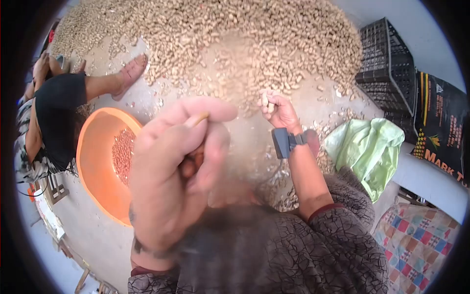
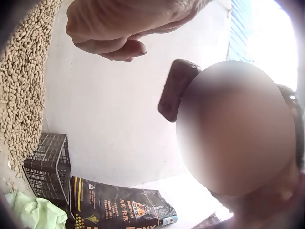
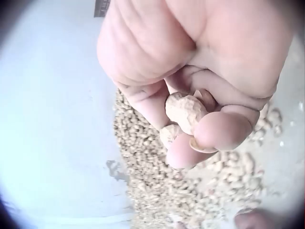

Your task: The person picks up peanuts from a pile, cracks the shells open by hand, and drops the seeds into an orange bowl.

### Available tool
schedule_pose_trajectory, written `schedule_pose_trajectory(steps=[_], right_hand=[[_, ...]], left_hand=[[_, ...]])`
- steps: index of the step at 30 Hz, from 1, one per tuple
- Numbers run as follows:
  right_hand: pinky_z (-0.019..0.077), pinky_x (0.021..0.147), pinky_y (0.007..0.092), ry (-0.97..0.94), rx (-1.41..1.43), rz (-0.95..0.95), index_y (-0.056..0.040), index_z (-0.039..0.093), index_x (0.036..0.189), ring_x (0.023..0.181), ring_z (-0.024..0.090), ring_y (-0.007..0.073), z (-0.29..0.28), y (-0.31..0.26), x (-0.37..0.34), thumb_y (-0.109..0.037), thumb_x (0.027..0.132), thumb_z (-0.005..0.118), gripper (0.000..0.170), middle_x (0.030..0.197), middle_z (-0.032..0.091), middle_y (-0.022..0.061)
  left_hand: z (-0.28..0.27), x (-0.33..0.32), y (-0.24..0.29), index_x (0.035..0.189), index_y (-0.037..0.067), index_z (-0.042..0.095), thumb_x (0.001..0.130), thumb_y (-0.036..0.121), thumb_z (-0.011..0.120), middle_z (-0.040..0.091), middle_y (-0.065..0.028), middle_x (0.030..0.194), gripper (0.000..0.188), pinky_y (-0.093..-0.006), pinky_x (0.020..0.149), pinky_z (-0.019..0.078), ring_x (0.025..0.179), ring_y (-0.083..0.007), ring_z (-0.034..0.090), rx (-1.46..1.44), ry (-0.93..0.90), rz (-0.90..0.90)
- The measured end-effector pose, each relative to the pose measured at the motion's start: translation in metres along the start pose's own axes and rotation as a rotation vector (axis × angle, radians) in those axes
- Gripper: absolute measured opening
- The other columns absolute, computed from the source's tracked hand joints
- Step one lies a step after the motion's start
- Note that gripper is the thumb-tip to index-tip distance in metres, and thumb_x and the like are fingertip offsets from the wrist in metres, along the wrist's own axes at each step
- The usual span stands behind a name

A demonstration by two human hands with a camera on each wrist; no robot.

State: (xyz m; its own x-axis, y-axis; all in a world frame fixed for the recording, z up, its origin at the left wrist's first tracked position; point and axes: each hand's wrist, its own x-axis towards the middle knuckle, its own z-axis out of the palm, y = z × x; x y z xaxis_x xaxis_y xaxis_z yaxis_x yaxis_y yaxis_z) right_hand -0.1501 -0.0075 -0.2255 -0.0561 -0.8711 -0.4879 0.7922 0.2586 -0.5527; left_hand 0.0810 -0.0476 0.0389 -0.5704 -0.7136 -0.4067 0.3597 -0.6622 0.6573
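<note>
While a peanut heap (image 1: 245, 22) spreads over the floor (image 1: 93, 230) near the black crate (image 1: 382, 63) and pale wall (image 2: 109, 105), I've got my left hand (image 1: 164, 181) curled round reddish kernels (image 1: 188, 168), my right hand (image 1: 280, 112) gripping unshelled pods (image 1: 268, 105).

The black bag (image 1: 438, 122) reads "MARK T" and bears Chinese characters.

My head view looks down; the left wrist's faces my head (image 2: 236, 129), the right's nears my right hand (image 3: 200, 62); all share the peanut pile (image 1: 254, 29).
</note>
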Motion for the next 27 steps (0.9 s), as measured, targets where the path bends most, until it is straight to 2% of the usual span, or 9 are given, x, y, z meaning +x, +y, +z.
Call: schedule_pose_trajectory(steps=[3, 9, 13, 15, 17, 19, 24, 26, 27], right_hand=[[0.0419, 0.047, 0.024, -0.168, 0.038, -0.063, 0.0021, 0.05, 0.112, 0.061, 0.056, 0.0157, 0.047, -0.032, -0.022, -0.012, 0.08, 0.056, 0.036, 0.082, 0.061, 0.0152], [0.0354, 0.04, 0.0188, -0.236, -0.232, -0.243, -0.0007, 0.055, 0.092, 0.054, 0.05, 0.009, 0.134, -0.093, -0.079, -0.017, 0.082, 0.062, 0.02, 0.079, 0.06, 0.0109], [0.0306, 0.038, 0.0163, -0.301, -0.425, -0.347, -0.0054, 0.053, 0.079, 0.047, 0.043, 0.0042, 0.187, -0.124, -0.126, -0.024, 0.085, 0.062, 0.022, 0.068, 0.055, 0.0023], [0.0294, 0.038, 0.0157, -0.172, -0.715, -0.431, -0.0066, 0.052, 0.076, 0.046, 0.041, 0.0026, 0.204, -0.128, -0.145, -0.024, 0.085, 0.063, 0.022, 0.065, 0.053, -0.0017], [0.0283, 0.038, 0.0157, -0.14, -0.762, -0.494, -0.0068, 0.053, 0.075, 0.046, 0.04, 0.0012, 0.21, -0.127, -0.16, -0.021, 0.082, 0.066, 0.021, 0.062, 0.051, -0.0041], [0.0385, 0.045, 0.0176, 0.014, -0.979, -0.6, -0.0016, 0.057, 0.072, 0.054, 0.054, 0.0059, 0.219, -0.127, -0.18, -0.015, 0.078, 0.068, 0.018, 0.063, 0.06, 0.0037], [0.0434, 0.049, 0.0197, 0.124, -0.903, -0.635, 0.0011, 0.058, 0.073, 0.058, 0.058, 0.008, 0.206, -0.122, -0.204, -0.007, 0.075, 0.069, 0.014, 0.064, 0.062, 0.0063], [0.0282, 0.04, 0.0149, 0.102, -0.811, -0.638, -0.0046, 0.057, 0.082, 0.048, 0.042, 0.0003, 0.195, -0.118, -0.204, -0.017, 0.079, 0.068, 0.017, 0.062, 0.054, -0.0029], [0.0282, 0.04, 0.0149, 0.101, -0.804, -0.64, -0.0046, 0.057, 0.082, 0.048, 0.042, 0.0003, 0.193, -0.118, -0.205, -0.017, 0.079, 0.068, 0.017, 0.062, 0.054, -0.0029]], left_hand=[[0.001, 0.003, -0.006, 0.099, -0.004, 0.057, 0.089, 0.016, 0.048, 0.052, -0.0009, 0.063, 0.024, -0.0148, 0.039, 0.0234, 0.045, -0.0023, 0.038, 0.0, 0.008, 0.041], [0.004, 0.017, -0.021, 0.094, 0.003, 0.062, 0.089, 0.023, 0.051, 0.056, 0.0016, 0.066, 0.023, -0.0173, 0.044, 0.0291, 0.052, -0.0033, 0.046, 0.16, 0.036, 0.079], [0.015, 0.027, -0.027, 0.092, -0.003, 0.059, 0.093, 0.021, 0.047, 0.056, -0.0032, 0.067, 0.026, -0.0153, 0.038, 0.0282, 0.049, -0.0055, 0.046, 0.222, 0.013, 0.161], [0.027, 0.024, -0.025, 0.09, 0.003, 0.061, 0.089, 0.03, 0.049, 0.057, -0.0014, 0.067, 0.03, -0.0184, 0.045, 0.033, 0.052, -0.0065, 0.048, 0.291, -0.069, 0.127], [0.04, 0.018, -0.026, 0.089, 0.003, 0.06, 0.09, 0.03, 0.047, 0.058, -0.0027, 0.068, 0.03, -0.0188, 0.045, 0.035, 0.053, -0.0074, 0.05, 0.324, -0.102, 0.139], [0.043, 0.02, -0.033, 0.089, 0.003, 0.059, 0.09, 0.031, 0.046, 0.058, -0.0035, 0.07, 0.03, -0.0186, 0.046, 0.0357, 0.053, -0.0076, 0.05, 0.262, -0.275, 0.167], [0.051, 0.022, -0.047, 0.09, 0.003, 0.058, 0.089, 0.021, 0.051, 0.059, -0.0042, 0.073, 0.019, -0.0181, 0.046, 0.0364, 0.055, -0.007, 0.051, 0.128, -0.414, 0.062], [0.054, 0.024, -0.048, 0.089, 0.002, 0.058, 0.088, 0.015, 0.052, 0.059, -0.0031, 0.076, 0.015, -0.0172, 0.048, 0.0377, 0.058, -0.0061, 0.051, 0.002, -0.507, -0.008], [0.055, 0.025, -0.049, 0.089, 0.002, 0.058, 0.088, 0.015, 0.052, 0.059, -0.0031, 0.076, 0.015, -0.0172, 0.048, 0.0377, 0.058, -0.0061, 0.051, 0.009, -0.506, -0.009]])
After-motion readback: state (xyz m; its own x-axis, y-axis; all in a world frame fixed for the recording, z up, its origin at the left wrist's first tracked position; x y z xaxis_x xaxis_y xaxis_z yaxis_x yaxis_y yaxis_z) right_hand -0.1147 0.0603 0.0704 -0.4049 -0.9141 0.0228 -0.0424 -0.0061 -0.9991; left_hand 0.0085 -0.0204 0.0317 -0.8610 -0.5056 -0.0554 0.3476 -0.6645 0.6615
